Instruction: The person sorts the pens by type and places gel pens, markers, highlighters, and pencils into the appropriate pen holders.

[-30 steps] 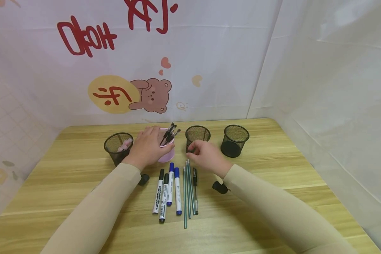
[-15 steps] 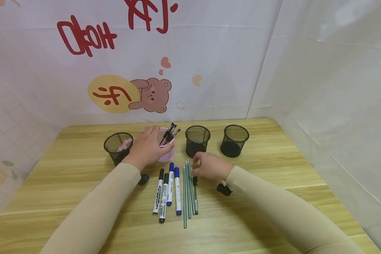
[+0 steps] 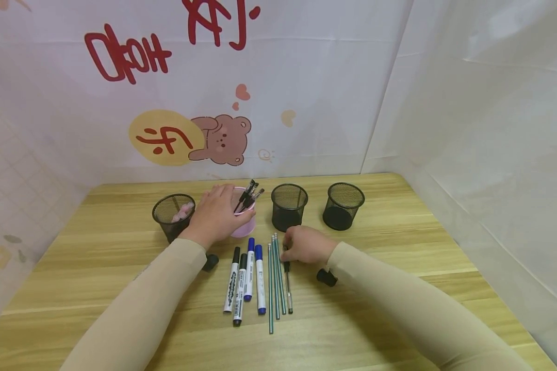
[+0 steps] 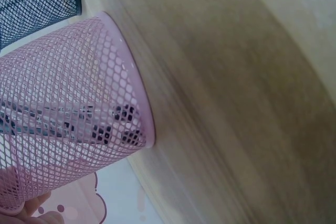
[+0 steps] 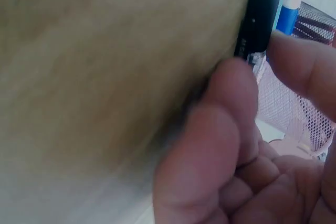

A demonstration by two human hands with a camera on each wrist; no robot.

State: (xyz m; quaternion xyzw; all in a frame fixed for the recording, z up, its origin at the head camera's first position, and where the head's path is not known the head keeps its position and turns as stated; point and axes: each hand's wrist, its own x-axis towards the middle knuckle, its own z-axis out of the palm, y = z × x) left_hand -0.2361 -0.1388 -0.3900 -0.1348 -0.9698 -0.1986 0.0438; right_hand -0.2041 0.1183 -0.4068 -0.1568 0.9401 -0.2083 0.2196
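Two hands are at work on the wooden worktop. The left hand wraps its grip around the side of the pink mesh pen cup, which stands upright and carries a few black pens leaning to the right. The right hand lies low on the worktop, and its grip pinches the upper end of a black gel pen between thumb and fingers; the pen rests flat on the wood, just beside a row of green pencils. Left of the pencils lie four markers, two with blue caps and two with black caps. Three black mesh cups stand behind: one at the left holding something pink, one behind the right hand, and one further right.
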